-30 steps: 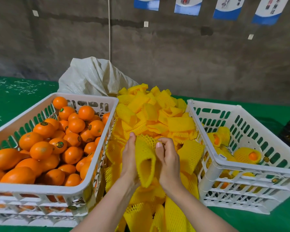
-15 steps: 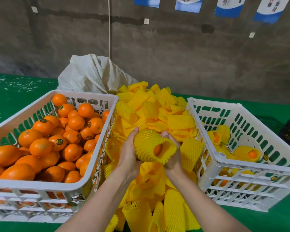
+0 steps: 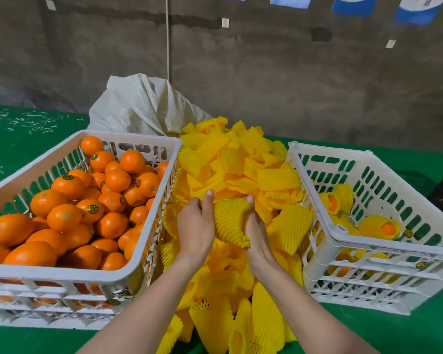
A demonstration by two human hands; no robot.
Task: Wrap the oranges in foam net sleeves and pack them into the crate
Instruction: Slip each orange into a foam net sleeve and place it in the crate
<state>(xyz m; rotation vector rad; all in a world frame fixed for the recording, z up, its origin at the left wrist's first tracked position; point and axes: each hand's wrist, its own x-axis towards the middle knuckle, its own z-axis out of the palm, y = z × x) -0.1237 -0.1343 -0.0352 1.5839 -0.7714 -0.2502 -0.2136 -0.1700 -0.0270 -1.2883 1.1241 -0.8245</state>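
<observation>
Half a second back the foam net sleeve (image 3: 229,221) showed its open mouth with orange fruit inside; now the mouth points down and toward the person, and no fruit is visible. The sleeve is held above the pile of loose sleeves (image 3: 241,162), between the two crates. The left hand (image 3: 195,226) and right hand (image 3: 256,233) close on it from either side, fingers curled round it and thumbs pointing up. Its upper part bulges, so the orange probably sits there, while the lower edge hangs as a loose frilled skirt. The foam mesh looks light, soft and stretchy. The fruit inside should be firm, round and much the heavier part. It is best held round the bulge, because a grip on the skirt alone could let the fruit drop out. Wrapped oranges (image 3: 379,226) already lie in the right-hand crate (image 3: 394,251), which has plenty of room left. The left-hand crate (image 3: 62,274) is heaped with bare oranges (image 3: 64,217). Many of them carry a round dark sticker (image 3: 92,209) with a gold mark, but its writing is too small to read. Behind the pile stands a white woven sack (image 3: 143,103) on the green table cover (image 3: 23,149). Blue-and-white posters (image 3: 353,5) hang along the top edge, cut off and unreadable.
</observation>
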